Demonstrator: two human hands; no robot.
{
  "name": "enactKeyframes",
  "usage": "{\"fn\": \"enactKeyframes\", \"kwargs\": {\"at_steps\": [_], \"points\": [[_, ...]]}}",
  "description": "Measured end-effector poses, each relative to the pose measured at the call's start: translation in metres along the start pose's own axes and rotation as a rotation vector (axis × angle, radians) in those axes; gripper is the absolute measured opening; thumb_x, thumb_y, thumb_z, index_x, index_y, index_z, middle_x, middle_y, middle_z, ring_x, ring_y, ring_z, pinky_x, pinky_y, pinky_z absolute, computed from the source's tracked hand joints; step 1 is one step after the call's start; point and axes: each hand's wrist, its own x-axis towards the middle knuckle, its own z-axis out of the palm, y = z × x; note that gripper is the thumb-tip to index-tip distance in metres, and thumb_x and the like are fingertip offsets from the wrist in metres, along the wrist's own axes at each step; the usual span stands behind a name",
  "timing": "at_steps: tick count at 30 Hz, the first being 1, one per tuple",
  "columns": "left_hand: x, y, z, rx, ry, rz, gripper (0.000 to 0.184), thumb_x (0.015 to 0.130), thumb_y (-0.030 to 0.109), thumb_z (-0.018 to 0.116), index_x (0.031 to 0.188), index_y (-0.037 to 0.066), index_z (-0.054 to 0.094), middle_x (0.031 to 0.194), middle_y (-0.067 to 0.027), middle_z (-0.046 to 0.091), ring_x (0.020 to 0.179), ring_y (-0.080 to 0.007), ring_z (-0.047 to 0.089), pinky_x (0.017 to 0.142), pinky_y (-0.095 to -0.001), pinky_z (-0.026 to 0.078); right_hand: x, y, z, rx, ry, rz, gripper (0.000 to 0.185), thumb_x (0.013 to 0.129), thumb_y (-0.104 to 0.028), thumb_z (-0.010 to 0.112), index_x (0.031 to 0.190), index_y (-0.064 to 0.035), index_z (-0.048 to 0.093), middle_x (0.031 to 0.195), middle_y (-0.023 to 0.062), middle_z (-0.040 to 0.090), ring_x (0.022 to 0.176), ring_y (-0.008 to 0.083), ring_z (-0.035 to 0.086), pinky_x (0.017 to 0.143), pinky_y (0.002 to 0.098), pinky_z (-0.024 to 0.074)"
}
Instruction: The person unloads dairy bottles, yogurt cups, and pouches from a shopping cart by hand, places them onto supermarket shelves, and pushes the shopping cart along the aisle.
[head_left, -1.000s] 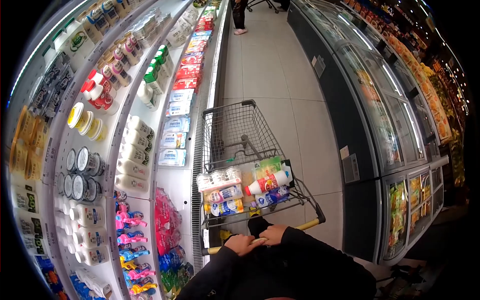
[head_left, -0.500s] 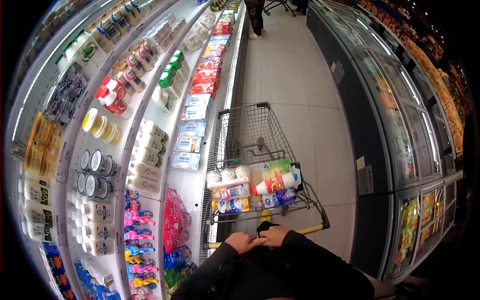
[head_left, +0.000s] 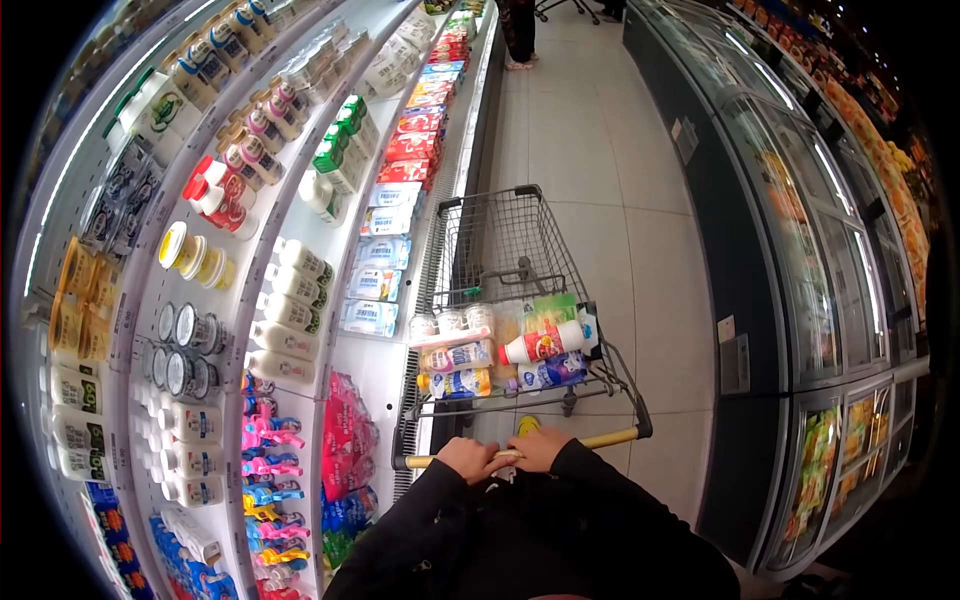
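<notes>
My left hand (head_left: 470,459) and my right hand (head_left: 539,448) lie close together, both closed around the yellow handle (head_left: 608,438) of a wire shopping cart (head_left: 560,250). Goods are grouped in the near end of the cart. A white bottle with a red cap and red label (head_left: 545,343) lies on its side above a blue-purple package (head_left: 552,372). To its left are a pack of white-topped bottles (head_left: 452,324) and a yellow-and-blue package (head_left: 455,384). Behind the bottle shows a green package (head_left: 553,306). The cart's far end shows bare wire.
Chilled shelves (head_left: 330,240) with bottles, tubs and cartons run along the left, close to the cart. Glass-fronted freezers (head_left: 800,260) line the right. Tiled floor (head_left: 640,270) stretches between them. Far ahead stands a person in dark trousers (head_left: 518,35), near another cart (head_left: 568,10).
My hands and the cart handle sit slightly higher and further left in view. My right hand has shifted from almost touching the left to a little apart. The person ahead appears slightly nearer the top edge.
</notes>
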Motion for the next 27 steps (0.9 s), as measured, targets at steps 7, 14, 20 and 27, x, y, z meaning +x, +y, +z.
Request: {"fn": "enactKeyframes", "kwargs": {"at_steps": [7, 14, 20, 27], "points": [[0.025, -0.019, 0.0, 0.039, 0.13, 0.026, 0.06, 0.104, 0.06, 0.044, 0.087, 0.008, 0.069, 0.065, -0.0187, 0.067, 0.064, -0.04, 0.068, 0.06, -0.0504, 0.052, 0.01, -0.001, -0.039, -0.126, -0.007, -0.039, 0.059, 0.091, -0.071, 0.057, 0.103, -0.0141, 0.067, 0.086, 0.0176, 0.072, 0.082, 0.0439, 0.07, 0.075, 0.0532, 0.0549], [0.045, -0.022, -0.023, 0.088, 0.102, -0.01, 0.051, 0.103, 0.055, 0.049, 0.09, 0.01, 0.071, 0.07, -0.0191, 0.068, 0.07, -0.0409, 0.068, 0.065, -0.0522, 0.053, 0.03, 0.017, -0.045, -0.093, 0.101, -0.089, 0.062, 0.09, -0.073, 0.058, 0.098, -0.0134, 0.068, 0.087, 0.0177, 0.073, 0.081, 0.0425, 0.07, 0.073, 0.0528, 0.0553], [0.062, -0.032, -0.035, 0.088, 0.126, -0.021, 0.053, 0.104, 0.055, 0.047, 0.089, 0.009, 0.071, 0.068, -0.0192, 0.067, 0.069, -0.042, 0.068, 0.065, -0.0534, 0.053, 0.047, 0.027, -0.055, -0.151, 0.127, -0.092, 0.062, 0.09, -0.071, 0.059, 0.098, -0.0103, 0.069, 0.086, 0.0181, 0.073, 0.081, 0.04, 0.071, 0.073, 0.0521, 0.0563], [0.083, -0.048, -0.049, 0.084, 0.174, -0.019, 0.054, 0.105, 0.054, 0.045, 0.091, 0.01, 0.073, 0.068, -0.0195, 0.067, 0.069, -0.0422, 0.068, 0.066, -0.0535, 0.053, 0.066, 0.033, -0.074, -0.23, 0.202, -0.115, 0.064, 0.09, -0.073, 0.058, 0.098, -0.0105, 0.07, 0.081, 0.0186, 0.072, 0.076, 0.0416, 0.07, 0.071, 0.0515, 0.0555]]}}
